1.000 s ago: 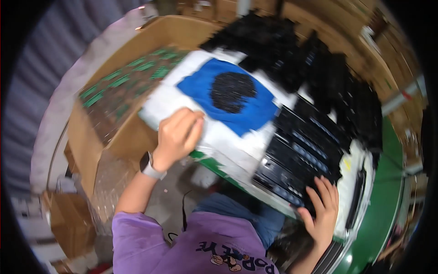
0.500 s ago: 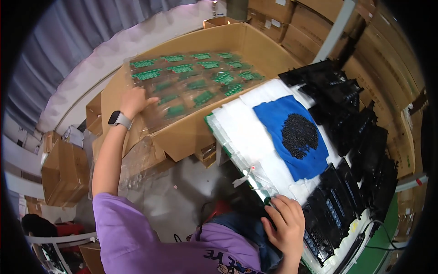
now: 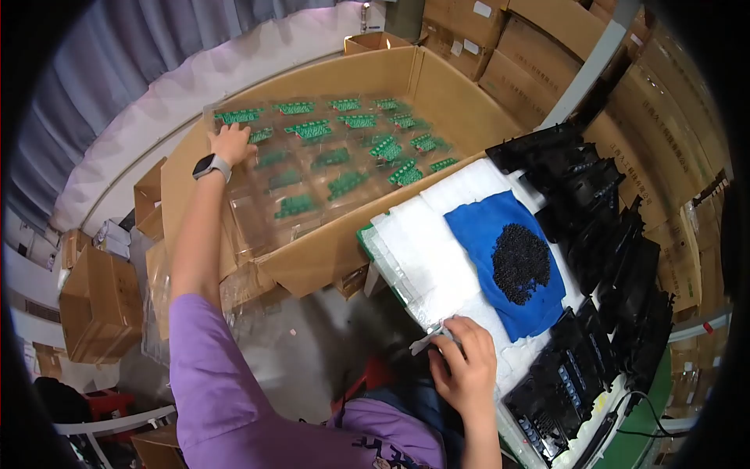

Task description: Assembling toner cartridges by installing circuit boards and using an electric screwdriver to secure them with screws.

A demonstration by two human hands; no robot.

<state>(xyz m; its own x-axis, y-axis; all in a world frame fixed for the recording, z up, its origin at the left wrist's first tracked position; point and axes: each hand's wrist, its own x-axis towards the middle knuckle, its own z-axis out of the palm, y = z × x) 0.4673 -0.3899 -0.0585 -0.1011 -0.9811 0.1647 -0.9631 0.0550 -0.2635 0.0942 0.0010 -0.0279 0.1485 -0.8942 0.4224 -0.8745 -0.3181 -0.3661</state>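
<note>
Here, the left hand [image 3: 231, 146] is nearer, a green board [image 3: 239, 116] lying crosswise just past its bent fingers, grip unclear.

1. This looks like an electronics assembly workshop, with packed goods stored close by.
2. Small green printed circuit boards [image 3: 308, 130] lie in spaced rows on clear plastic trays [image 3: 247, 223], inside a large, open, brown cardboard box [image 3: 312, 264].
3. Beside the box stands a green-topped worktable [image 3: 648, 414], largely covered with soft white sheeting [image 3: 426, 250].
4. On the sheeting, a dense heap of tiny black pieces [image 3: 519, 263] rests on a rectangular blue cloth [image 3: 476, 223].
5. Many similar black plastic parts [image 3: 595, 234] crowd the table's far and right sides, as in batch production.
6. Printed brown cardboard cartons [image 3: 539, 66] are stacked high behind.
7. The floor [image 3: 320, 375] is smooth and grey.
</note>
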